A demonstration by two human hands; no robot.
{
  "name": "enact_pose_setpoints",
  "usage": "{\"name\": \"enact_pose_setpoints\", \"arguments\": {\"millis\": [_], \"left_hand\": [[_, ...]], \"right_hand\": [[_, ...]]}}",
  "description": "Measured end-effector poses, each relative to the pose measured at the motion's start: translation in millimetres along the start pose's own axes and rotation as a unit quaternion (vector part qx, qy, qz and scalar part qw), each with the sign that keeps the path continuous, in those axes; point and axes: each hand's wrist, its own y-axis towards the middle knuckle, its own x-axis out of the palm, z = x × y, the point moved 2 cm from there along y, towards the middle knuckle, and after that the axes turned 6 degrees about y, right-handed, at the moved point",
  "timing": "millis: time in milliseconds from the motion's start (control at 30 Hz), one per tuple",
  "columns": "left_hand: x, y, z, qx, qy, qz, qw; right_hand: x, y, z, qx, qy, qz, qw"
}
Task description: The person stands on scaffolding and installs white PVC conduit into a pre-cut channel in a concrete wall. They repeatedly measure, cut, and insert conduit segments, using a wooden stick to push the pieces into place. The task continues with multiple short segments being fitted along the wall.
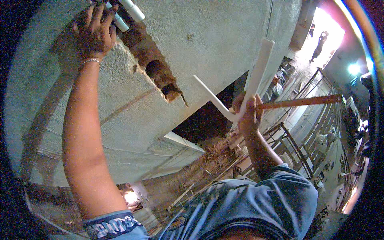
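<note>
My left hand (95, 34) is raised against the rough plastered wall, its fingers stretched upward and slightly apart. Beside those fingers, the ends of a pale pipe (121, 23) and a white pipe (134, 11) stick out at the top of a broken channel (150, 56) in the wall. Closed around a white bent plastic pipe (259, 68) is my right hand (249, 114). One end of this pipe points up and its thinner-looking end reaches left toward the wall. A brown bar (302, 102) extends rightward from beside my right hand; whether I hold it cannot be made out.
Below the channel is a dark opening (210, 120) with a pale ledge (184, 143). Rusty metal frames (296, 148) stand to the right above a cluttered floor. A person (275, 89) is beyond my right hand, and another person (320, 46) is in the bright doorway.
</note>
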Motion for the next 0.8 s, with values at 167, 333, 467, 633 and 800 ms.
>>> {"name": "enact_pose_setpoints", "arguments": {"millis": [167, 333, 467, 633, 800], "left_hand": [[13.1, -8.2, -8.2, 0.068, -0.037, 0.07, 0.995], [30.5, -13.1, -15.6, 0.162, -0.116, 0.074, 0.977], [31.8, -19.1, -31.5, 0.183, -0.082, 0.031, 0.979], [23.3, -27.5, -34.9, 0.166, 0.007, -0.006, 0.986], [29.7, -15.5, -24.5, 0.125, -0.062, 0.031, 0.99]], "right_hand": [[-2.3, -8.1, -15.7, -0.002, -0.093, -0.031, 0.995], [8.8, -18.9, -7.7, 0.146, 0.005, 0.003, 0.989], [11.9, -51.5, 14.1, 0.17, 0.097, -0.054, 0.979], [-4.1, -76.5, 25.3, 0.346, 0.232, 0.029, 0.908], [15.6, -34.4, 2.7, 0.057, 0.04, -0.059, 0.996]]}}
